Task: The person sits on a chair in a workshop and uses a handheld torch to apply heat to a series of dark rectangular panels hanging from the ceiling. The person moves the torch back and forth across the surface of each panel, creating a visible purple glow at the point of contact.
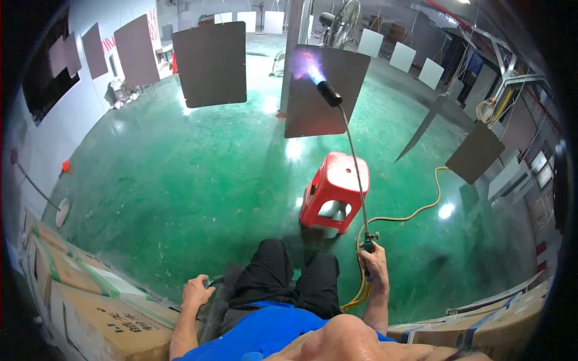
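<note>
My right hand [374, 263] is closed round the handle of a long gas torch [355, 150]. From its black nozzle [329, 94] a blue and purple flame [311, 68] reaches the upper part of a dark, round-cornered panel [319, 117]. A yellowish hose [400, 219] curves over the floor and up beside my right hand. To the left of my lap, my left hand [196, 292] is closed by the grey seat edge, with a small dark knob-like end showing at its fingers; the rest of that thing is hidden.
A red stool [338, 186] with a pale top stands below the torch rod. Other dark panels [211, 63] hang left and right [475, 152]. Cardboard boxes [108, 322] flank me on both sides. A large fan [344, 24] stands behind the heated panel.
</note>
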The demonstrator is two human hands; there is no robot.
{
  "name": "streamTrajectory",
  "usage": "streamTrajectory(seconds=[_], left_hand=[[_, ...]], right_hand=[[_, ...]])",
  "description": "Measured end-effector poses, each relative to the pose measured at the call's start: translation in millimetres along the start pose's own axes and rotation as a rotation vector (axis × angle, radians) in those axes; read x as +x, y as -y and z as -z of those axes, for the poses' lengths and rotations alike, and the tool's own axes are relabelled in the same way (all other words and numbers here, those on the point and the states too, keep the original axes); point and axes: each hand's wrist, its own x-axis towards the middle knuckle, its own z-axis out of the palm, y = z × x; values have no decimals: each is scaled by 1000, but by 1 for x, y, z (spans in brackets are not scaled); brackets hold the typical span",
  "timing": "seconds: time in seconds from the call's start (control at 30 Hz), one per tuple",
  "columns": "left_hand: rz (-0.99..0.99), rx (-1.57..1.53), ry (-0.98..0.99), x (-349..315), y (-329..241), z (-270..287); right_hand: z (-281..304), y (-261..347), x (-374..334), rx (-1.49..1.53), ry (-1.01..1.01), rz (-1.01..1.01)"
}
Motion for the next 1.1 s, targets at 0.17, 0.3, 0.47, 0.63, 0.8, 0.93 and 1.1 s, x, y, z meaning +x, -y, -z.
streamTrajectory(seconds=[0.17, 0.3, 0.47, 0.63, 0.8, 0.93, 1.1], left_hand=[[-31, 14, -24, 0, 1, -1], [-21, 1, -7, -1, -2, 2], [-14, 7, 21, -2, -7, 7], [-10, -19, 30, -2, -7, 10], [-7, -24, 36, -3, -9, 10], [-10, -31, 35, -3, -5, 8], [-30, -40, 19, -3, -4, 8]], right_hand=[[6, -17, -10, -43, 47, -73], [3, -21, -13, -103, 38, -121], [3, -37, -2, -129, 29, -135], [1, -52, 13, -99, -5, -168], [8, -66, 31, -117, -61, -141], [9, -53, 40, -172, -123, -101], [10, -34, 52, -141, -151, -72]])
